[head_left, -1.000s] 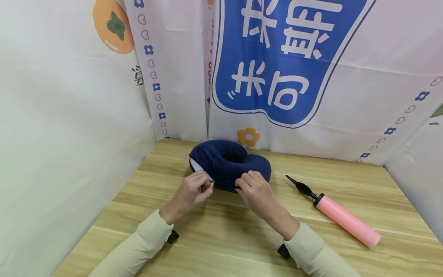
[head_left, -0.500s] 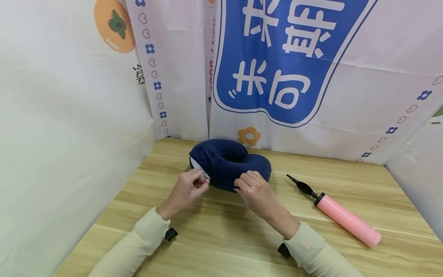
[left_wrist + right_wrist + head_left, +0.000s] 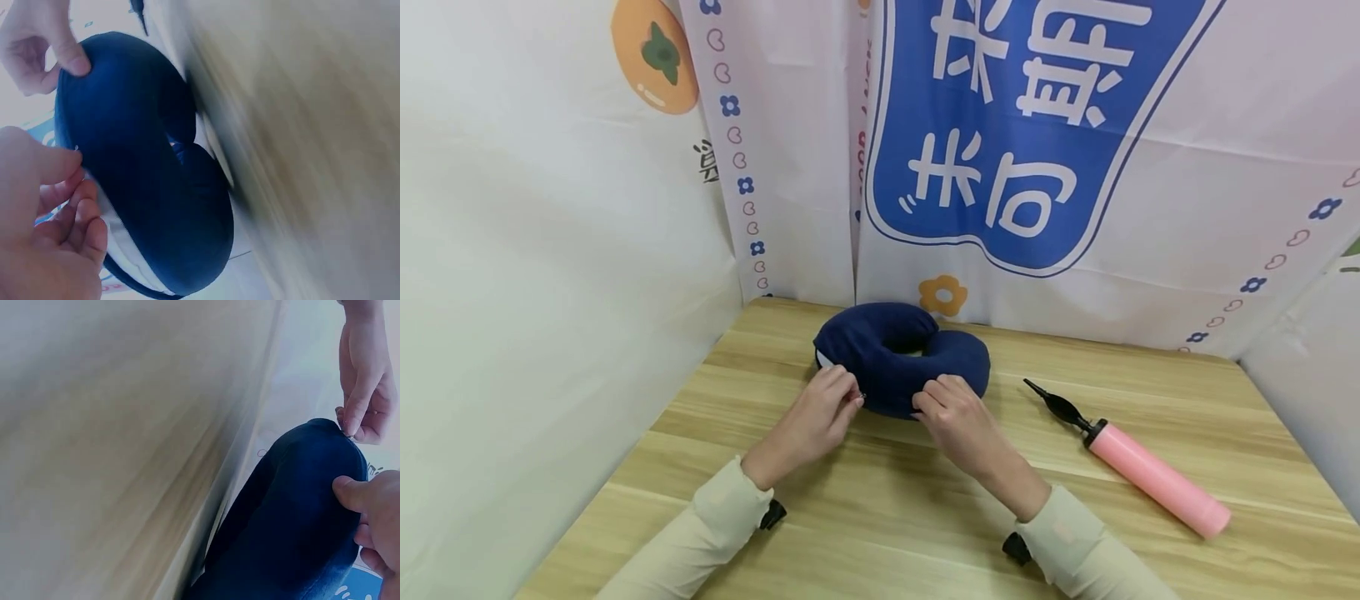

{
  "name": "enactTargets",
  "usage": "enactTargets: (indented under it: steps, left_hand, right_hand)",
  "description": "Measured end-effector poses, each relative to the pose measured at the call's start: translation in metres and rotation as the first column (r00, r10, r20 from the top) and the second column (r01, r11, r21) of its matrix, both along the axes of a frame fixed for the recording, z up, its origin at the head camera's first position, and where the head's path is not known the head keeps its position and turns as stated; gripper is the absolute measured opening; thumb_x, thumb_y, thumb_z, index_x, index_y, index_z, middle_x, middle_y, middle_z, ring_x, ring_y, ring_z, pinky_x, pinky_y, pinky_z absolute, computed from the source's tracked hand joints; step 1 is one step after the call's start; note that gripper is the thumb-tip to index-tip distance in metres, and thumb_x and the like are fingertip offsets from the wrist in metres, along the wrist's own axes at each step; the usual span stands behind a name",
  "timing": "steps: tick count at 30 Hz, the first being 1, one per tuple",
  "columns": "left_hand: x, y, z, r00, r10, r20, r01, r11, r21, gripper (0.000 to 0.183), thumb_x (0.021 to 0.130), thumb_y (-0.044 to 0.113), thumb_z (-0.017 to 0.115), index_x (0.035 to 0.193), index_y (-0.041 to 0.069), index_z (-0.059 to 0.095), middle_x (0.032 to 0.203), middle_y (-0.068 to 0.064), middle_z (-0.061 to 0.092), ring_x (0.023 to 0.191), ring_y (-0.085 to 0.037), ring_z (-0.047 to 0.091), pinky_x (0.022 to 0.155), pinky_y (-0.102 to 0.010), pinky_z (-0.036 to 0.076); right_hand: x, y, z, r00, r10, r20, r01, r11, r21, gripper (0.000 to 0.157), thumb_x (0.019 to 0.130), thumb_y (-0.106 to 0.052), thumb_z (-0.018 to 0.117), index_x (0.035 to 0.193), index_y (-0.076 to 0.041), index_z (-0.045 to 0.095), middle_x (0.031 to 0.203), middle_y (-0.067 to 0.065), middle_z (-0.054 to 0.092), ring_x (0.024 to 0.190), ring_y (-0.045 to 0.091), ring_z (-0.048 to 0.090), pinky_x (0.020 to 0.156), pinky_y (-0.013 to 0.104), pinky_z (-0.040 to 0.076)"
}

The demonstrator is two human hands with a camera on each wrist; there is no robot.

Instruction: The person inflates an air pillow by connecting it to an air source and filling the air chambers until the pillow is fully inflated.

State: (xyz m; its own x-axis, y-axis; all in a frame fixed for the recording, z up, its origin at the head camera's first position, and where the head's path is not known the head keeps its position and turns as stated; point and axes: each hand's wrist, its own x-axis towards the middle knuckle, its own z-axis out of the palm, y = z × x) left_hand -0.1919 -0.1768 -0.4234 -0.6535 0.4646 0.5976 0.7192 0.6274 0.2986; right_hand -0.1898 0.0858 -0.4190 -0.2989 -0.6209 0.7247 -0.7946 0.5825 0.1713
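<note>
A navy U-shaped neck pillow (image 3: 898,371) sits toward the back of the table. Along its left outer side the cover's zipper gapes, and a white lining (image 3: 128,244) shows in the opening. My left hand (image 3: 812,417) pinches the small zipper pull (image 3: 77,149) at the end of that gap, thumb against curled fingers. On the pillow's front edge, to the right, my right hand (image 3: 962,425) pinches the fabric. The right wrist view shows its thumb (image 3: 353,492) on top of the cover, with the other fingers underneath, partly hidden.
To the right of the pillow a pink hand pump (image 3: 1157,479) with a black nozzle (image 3: 1060,408) lies on the wood-grain table (image 3: 880,533). A printed cloth (image 3: 805,167) hangs right behind the table's back edge, and a white cloth wall (image 3: 550,292) stands at the left.
My left hand moves slightly left, then back right with the zipper pull. Less white lining shows in the head view now. The right hand keeps its hold on the pillow edge.
</note>
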Motion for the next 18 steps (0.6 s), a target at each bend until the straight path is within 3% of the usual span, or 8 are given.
enactTargets:
  steps: [5,11,18]
  left_hand:
    - [0.0012,0.0043,-0.0040,0.997,0.015,-0.079,-0.011,0.999,0.051,0.014,0.100,0.002,0.066,0.090,0.009,0.059,0.088,-0.002,0.057,0.085,-0.015,0.050,0.077,-0.032,0.045]
    - [0.0041,0.0073,-0.0044,0.999,0.034,-0.034,-0.030,0.994,0.102,0.012,0.099,0.001,0.068,0.092,0.007,0.061,0.093,-0.004,0.060,0.086,-0.016,0.053,0.075,-0.031,0.049]
    - [0.0049,0.0076,-0.0024,0.995,0.075,-0.063,-0.072,0.996,0.049,0.014,0.098,0.000,0.069,0.091,0.008,0.060,0.090,-0.004,0.057,0.083,-0.016,0.049,0.074,-0.031,0.047]
  right_hand:
    - [-0.0014,-0.0013,0.0020,1.000,0.013,0.000,-0.013,1.000,0.006,0.017,0.082,-0.006,0.089,0.087,-0.006,0.072,0.084,0.003,0.066,0.079,0.019,0.059,0.080,0.034,0.054]
    - [-0.0026,-0.0005,0.0006,1.000,0.023,0.013,-0.023,1.000,0.016,0.018,0.081,-0.005,0.089,0.087,-0.006,0.072,0.084,0.003,0.066,0.079,0.019,0.059,0.079,0.034,0.054]
    - [-0.0009,-0.0019,0.0044,0.999,0.001,0.054,0.000,1.000,-0.023,0.017,0.082,-0.005,0.089,0.088,-0.007,0.073,0.085,0.003,0.067,0.081,0.019,0.060,0.080,0.035,0.055]
